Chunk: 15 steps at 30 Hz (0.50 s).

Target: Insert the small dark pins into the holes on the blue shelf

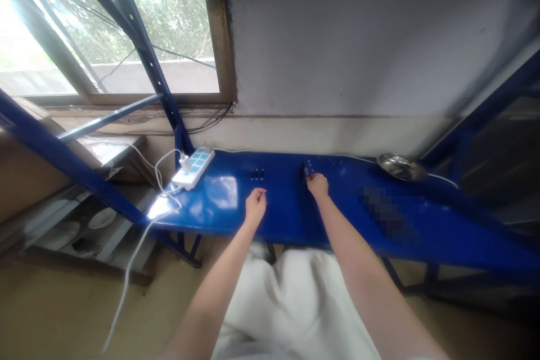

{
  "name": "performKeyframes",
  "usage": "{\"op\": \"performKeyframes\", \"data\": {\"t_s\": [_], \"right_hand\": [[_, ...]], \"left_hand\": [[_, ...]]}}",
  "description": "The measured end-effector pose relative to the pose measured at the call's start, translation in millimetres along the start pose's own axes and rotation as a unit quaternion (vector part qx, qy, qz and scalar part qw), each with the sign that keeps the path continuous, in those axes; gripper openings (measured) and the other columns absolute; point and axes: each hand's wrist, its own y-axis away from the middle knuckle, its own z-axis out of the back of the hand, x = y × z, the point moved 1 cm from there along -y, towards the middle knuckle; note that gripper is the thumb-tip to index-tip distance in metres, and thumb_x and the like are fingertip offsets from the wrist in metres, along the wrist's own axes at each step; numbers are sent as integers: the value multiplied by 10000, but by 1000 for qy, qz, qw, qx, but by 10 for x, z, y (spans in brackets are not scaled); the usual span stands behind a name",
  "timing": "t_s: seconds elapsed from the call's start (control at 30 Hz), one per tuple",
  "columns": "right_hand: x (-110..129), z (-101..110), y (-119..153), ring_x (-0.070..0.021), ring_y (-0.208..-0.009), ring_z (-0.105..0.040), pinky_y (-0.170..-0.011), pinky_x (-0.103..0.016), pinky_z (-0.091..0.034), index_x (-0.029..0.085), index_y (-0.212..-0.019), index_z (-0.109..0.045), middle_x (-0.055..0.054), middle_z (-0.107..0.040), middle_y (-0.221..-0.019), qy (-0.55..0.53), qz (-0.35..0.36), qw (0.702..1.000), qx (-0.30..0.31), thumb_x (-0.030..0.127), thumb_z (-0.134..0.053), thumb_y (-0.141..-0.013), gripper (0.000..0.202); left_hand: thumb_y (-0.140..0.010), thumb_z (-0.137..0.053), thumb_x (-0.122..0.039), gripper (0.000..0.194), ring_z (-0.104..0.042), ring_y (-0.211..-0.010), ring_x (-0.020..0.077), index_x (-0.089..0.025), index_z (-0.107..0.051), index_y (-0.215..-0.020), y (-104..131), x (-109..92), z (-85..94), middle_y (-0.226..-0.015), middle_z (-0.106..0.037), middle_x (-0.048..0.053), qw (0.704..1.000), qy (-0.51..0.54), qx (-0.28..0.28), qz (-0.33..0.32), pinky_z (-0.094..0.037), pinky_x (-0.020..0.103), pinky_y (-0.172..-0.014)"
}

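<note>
My left hand (pixel 256 206) is over the front part of the blue table (pixel 282 211), fingers drawn together in a pinch; whatever may be between them is too small to make out. Just beyond it, three small dark cylinders with pale ends (pixel 257 175) stand in a short row. Farther right, my right hand (pixel 318 185) reaches to a little group of clear, shiny pieces (pixel 308 167), its thumb and fingers closed at the group's near edge. A small dark object (pixel 302 169) is beside those pieces. What the right fingertips grip is hidden.
A white power strip (pixel 194 167) with a plugged-in charger lies at the table's left end, its cable (pixel 126 275) hanging over the edge. A shiny metal dish (pixel 400 167) sits at the back right. Tiny clear bits (pixel 336 162) lie near the wall. Blue posts (pixel 145 56) frame the left side.
</note>
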Motion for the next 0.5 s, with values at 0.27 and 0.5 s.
{"op": "performKeyframes", "data": {"t_s": [0.27,0.5], "right_hand": [[-30,150,-83,-229,-788,-637,-638,-280,-468,92,-864,-657,-145,-665,-827,-15,-9,997,78,247,-627,-692,234],[204,292,321,-222,-780,-638,-684,-303,-471,127,-837,-678,-122,-677,-839,-43,52,993,96,303,-596,-730,222]], "left_hand": [[-813,-426,-221,202,-491,-507,79,-169,-586,-926,-15,25,-5,-624,-550,-7,1000,-3,-11,-15,-410,202,-524],[-816,-411,-235,208,-481,-495,72,-171,-578,-923,-16,16,-16,-613,-535,-20,1000,5,-18,-14,-400,193,-514]]}}
